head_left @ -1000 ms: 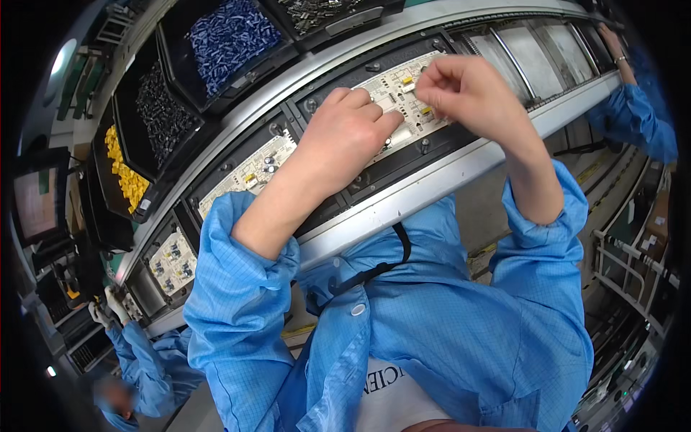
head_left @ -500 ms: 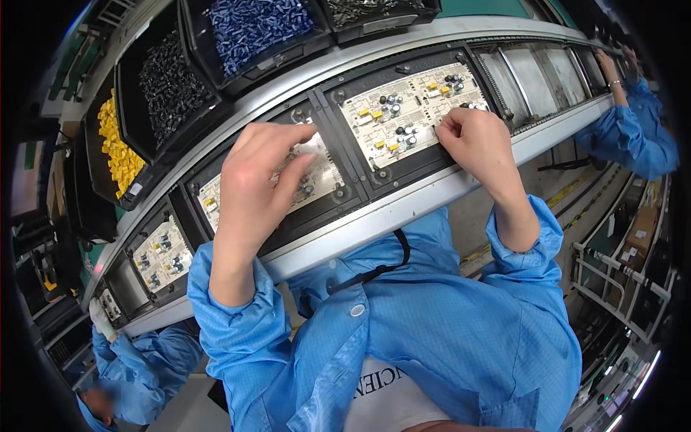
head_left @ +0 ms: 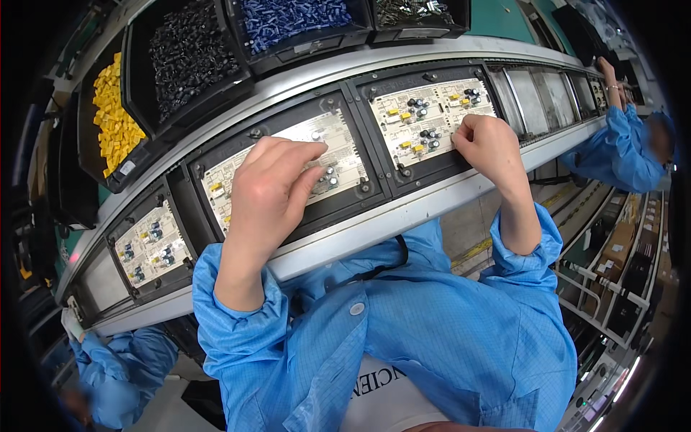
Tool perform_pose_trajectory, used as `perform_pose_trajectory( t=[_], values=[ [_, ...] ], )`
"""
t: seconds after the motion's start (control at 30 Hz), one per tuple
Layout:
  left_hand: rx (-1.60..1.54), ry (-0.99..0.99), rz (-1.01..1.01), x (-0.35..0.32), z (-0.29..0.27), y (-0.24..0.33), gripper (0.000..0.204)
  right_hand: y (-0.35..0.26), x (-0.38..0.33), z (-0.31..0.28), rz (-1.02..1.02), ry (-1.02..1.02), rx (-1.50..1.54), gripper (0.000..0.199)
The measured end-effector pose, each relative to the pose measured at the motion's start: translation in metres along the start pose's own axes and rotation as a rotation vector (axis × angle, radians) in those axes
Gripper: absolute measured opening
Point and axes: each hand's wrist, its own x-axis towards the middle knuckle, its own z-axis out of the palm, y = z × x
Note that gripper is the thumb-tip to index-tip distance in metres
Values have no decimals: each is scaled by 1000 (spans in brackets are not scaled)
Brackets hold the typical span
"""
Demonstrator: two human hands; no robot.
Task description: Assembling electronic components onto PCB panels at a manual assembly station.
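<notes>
My left hand (head_left: 270, 183) hovers over the middle circuit board (head_left: 344, 140), hiding much of it. Its thumb and forefinger are curved and apart, with nothing visible between them. My right hand (head_left: 491, 147) is at the lower right edge of the right circuit board (head_left: 439, 115), fingers curled together; whatever they may hold is hidden. Yellow block-shaped parts (head_left: 404, 146) and dark round capacitors (head_left: 417, 113) stand on this cream board. Both boards lie in black frames on the conveyor line.
Beyond the metal conveyor rail (head_left: 302, 79) stand black bins of yellow parts (head_left: 115, 126), black parts (head_left: 191, 54), blue parts (head_left: 291, 21) and metallic pieces (head_left: 410, 11). Another populated board (head_left: 152, 241) lies leftward. Co-workers in blue sit at left (head_left: 119, 371) and right (head_left: 622, 155).
The whole view has shifted, so bins, boards and both hands appear farther right. My hands keep nearly the same poses over their boards.
</notes>
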Motion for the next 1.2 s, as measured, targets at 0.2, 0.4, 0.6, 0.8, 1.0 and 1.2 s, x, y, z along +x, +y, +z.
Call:
perform_pose_trajectory(
  t=[0.2, 0.4, 0.6, 0.8, 1.0, 1.2],
  values=[
    [41, 57, 57, -3, -1, -3, 21, 3, 8, -5, -84, -94, -36, 20],
    [13, 145, 19, -24, -10, -4, 19, -26, -16, -22, -39, 45, 123, 23],
    [43, 156, -102, -56, -30, -4, 17, -108, -59, 15, -764, -105, 330, 24],
    [200, 204, -65, -60, -81, -21, 18, -119, -63, 50, -774, 64, 265, 17],
    [408, 401, -290, -29, -149, -86, 16, -129, -60, 65, -829, 97, 296, 15],
    [697, 253, -409, -5, -181, -163, 29, -147, -61, 74, -879, 123, 292, 17]
  ],
)
